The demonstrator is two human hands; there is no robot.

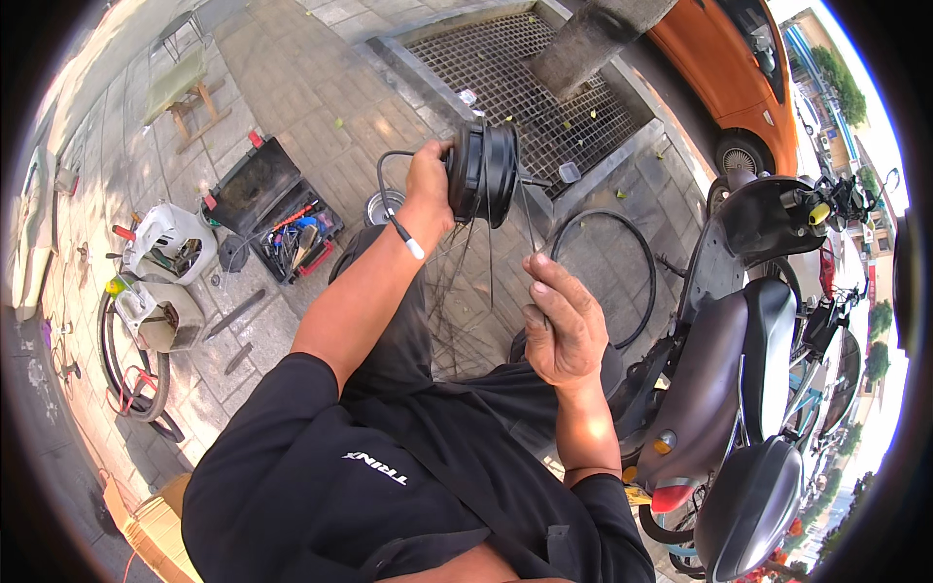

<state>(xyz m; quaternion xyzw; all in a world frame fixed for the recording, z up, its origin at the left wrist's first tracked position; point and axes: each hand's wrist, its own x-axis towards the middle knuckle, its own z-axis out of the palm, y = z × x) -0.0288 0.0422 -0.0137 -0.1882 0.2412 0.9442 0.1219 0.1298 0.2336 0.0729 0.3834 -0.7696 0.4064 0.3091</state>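
Head view: the left hand [428, 187] grips a black wheel hub [483, 175] above the pavement [292, 58], fingers partly hidden. The right hand [566, 328] pinches a thin spoke [530, 225] between its fingertips; more spokes dangle under the hub. An open toolbox [255, 183] lies leftward; a black hoop [653, 260] lies by the tree grate's [486, 47] near corner.

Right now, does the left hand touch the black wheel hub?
Touching: the head view shows the left hand holding the black wheel hub at its left side.
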